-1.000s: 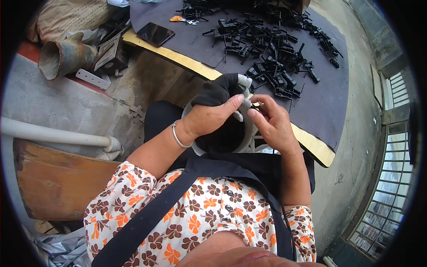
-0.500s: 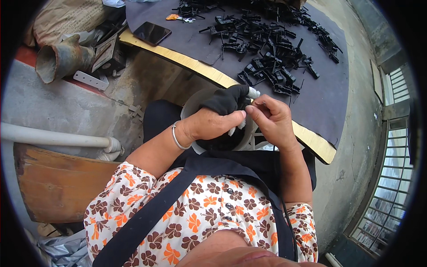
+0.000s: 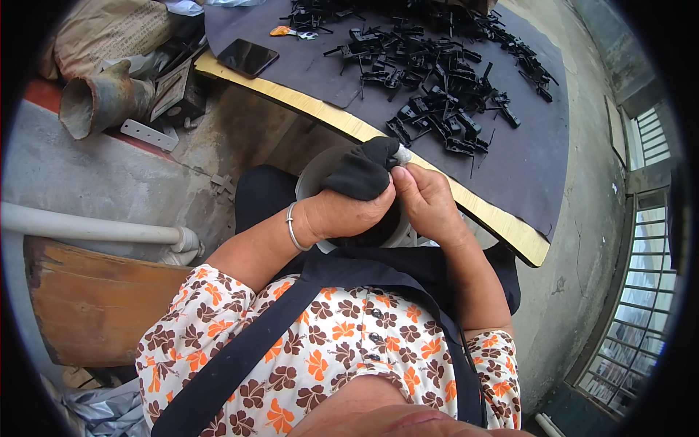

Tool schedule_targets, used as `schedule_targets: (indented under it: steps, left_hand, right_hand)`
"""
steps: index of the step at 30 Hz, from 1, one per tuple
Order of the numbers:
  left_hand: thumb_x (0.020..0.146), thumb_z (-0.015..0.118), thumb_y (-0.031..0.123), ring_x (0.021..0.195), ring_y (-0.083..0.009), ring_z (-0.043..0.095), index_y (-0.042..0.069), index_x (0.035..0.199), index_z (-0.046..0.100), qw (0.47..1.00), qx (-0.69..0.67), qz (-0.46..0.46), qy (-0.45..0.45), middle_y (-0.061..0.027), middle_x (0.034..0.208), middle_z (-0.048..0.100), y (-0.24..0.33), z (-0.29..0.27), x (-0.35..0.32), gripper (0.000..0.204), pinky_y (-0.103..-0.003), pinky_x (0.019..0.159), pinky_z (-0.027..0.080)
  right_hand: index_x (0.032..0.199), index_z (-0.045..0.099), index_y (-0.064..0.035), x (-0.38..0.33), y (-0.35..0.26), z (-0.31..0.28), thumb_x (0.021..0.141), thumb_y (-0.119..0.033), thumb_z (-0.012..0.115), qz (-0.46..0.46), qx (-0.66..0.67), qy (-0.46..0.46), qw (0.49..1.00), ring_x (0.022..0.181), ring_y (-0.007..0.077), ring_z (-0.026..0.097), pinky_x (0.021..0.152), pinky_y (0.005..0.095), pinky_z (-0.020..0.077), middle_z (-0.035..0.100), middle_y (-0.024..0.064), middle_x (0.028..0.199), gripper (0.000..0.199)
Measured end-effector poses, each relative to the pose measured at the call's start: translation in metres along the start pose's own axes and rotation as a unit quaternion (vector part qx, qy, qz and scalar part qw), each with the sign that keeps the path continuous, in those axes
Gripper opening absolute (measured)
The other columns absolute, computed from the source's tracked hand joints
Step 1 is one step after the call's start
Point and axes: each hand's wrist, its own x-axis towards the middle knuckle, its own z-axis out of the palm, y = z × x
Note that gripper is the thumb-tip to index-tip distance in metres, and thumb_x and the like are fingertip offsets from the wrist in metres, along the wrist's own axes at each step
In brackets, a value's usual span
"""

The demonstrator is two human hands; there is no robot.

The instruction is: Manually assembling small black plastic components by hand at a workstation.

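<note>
Over a pale bucket [image 3: 312, 175] between the knees, my two hands meet with their fingertips touching. My left hand [image 3: 360, 178] wears a black covering over the fingers and has white wrapping at the fingertips; its thumb is bare. It is closed around a small black part [image 3: 394, 162], mostly hidden by the fingers. My right hand [image 3: 431, 200] is bare, with thumb and forefinger pinched together against that part. Whatever lies inside its pinch is too small to make out. Dark contents in the bucket show only partly beneath the hands.
Black plastic parts with thin stems [image 3: 444, 109] lie heaped on the grey-covered table [image 3: 524, 167], whose yellow edge is just beyond my hands. A dark phone [image 3: 247, 57] and a small orange-and-white packet [image 3: 291, 32] lie there too. A rusty pipe piece [image 3: 102, 98] stands at left.
My right hand has shifted left and its fingers have closed in on the left hand's fingertips. The left hand has turned, so its black-covered back shows more and the lower white fingertips are hidden.
</note>
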Motion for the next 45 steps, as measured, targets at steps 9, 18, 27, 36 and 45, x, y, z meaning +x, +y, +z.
schedule_targets:
  steps: [9,18,27,36,45]
  left_hand:
    - [0.08,0.064,0.014,0.097,-0.0321,0.058,0.0,0.086,0.063,0.978,0.205,0.023,-0.035,-0.0168,0.1,0.062,-0.015,-0.022,-0.002,0.015,-0.039,0.085,0.045]
    - [0.082,0.06,0.009,0.086,-0.0321,0.06,-0.003,0.083,0.061,0.982,0.19,0.014,0.013,-0.018,0.095,0.063,-0.016,-0.01,0.007,0.012,-0.037,0.078,0.047]
    - [0.087,0.056,0.009,0.062,-0.0062,0.054,-0.002,0.11,0.054,0.929,-0.258,-0.251,-0.079,-0.0027,0.079,0.061,0.0,-0.013,0.01,0.026,-0.021,0.056,0.045]
    - [0.084,0.056,0.007,0.069,-0.0089,0.055,-0.002,0.102,0.058,0.962,-0.142,-0.228,-0.041,-0.005,0.079,0.061,-0.002,-0.005,0.009,0.02,-0.024,0.064,0.046]
    - [0.078,0.057,0.002,0.079,-0.027,0.06,-0.004,0.096,0.059,0.998,0.046,0.025,0.042,-0.0165,0.088,0.062,-0.006,0.001,0.007,0.019,-0.033,0.074,0.047]
  right_hand:
    - [0.102,0.056,-0.0099,0.026,0.01,-0.032,0.083,-0.015,0.059,-0.088,-0.383,0.161,0.905,0.064,0.0315,0.059,0.056,0.0398,0.0463,0.06,0.013,0.07,0.019]
    - [0.085,0.058,-0.0087,0.013,0.001,-0.016,0.073,-0.007,0.061,-0.281,-0.419,0.068,0.86,0.055,0.0228,0.054,0.048,0.0352,0.0432,0.046,0.0055,0.061,0.013]
    - [0.081,0.054,-0.0031,0.003,-0.007,-0.011,0.085,-0.008,0.063,-0.122,-0.041,0.12,0.984,0.058,0.0013,0.037,0.05,0.0178,0.0292,0.044,-0.006,0.063,0.011]
    - [0.081,0.053,0.0002,0.003,-0.007,-0.018,0.093,-0.022,0.054,-0.063,-0.032,0.035,0.997,0.061,0.0057,0.04,0.054,0.0237,0.0363,0.047,-0.0027,0.064,0.025]
    - [0.085,0.055,0.0012,0.006,0.015,0.001,0.094,-0.019,0.051,0.011,0.012,0.053,0.998,0.064,0.0071,0.043,0.059,0.0236,0.0398,0.05,-0.003,0.066,0.023]
